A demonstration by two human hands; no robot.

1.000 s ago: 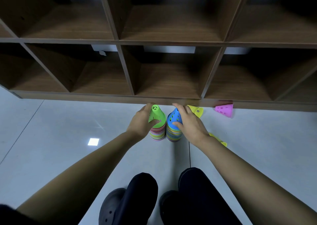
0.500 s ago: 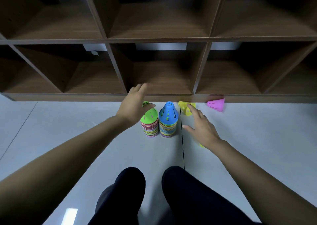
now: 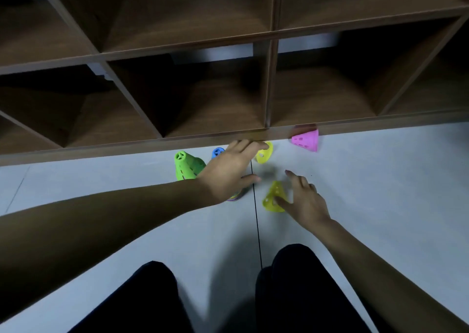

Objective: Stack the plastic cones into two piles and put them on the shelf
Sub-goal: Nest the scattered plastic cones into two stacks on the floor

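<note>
Two cone piles stand on the floor before the shelf. The green-topped pile (image 3: 186, 166) shows at the left; the blue-topped pile (image 3: 217, 152) is mostly hidden behind my left hand (image 3: 229, 171). That hand reaches across the piles, fingers spread, fingertips close to a yellow cone (image 3: 264, 153) lying on its side; touching or not, I cannot tell. My right hand (image 3: 305, 199) is open, its thumb and fingers against another yellow cone (image 3: 274, 197) lying on the floor. A pink cone (image 3: 305, 139) lies on its side by the shelf base.
The brown wooden shelf (image 3: 267, 86) with open compartments fills the upper view, its base board at floor level just behind the cones. My dark-trousered knees (image 3: 291, 282) are at the bottom. A thin dark floor seam runs between the hands.
Both hands left the pile tops. My left hand swung right across the piles toward the far yellow cone. My right hand dropped to the near yellow cone. The view shifted right.
</note>
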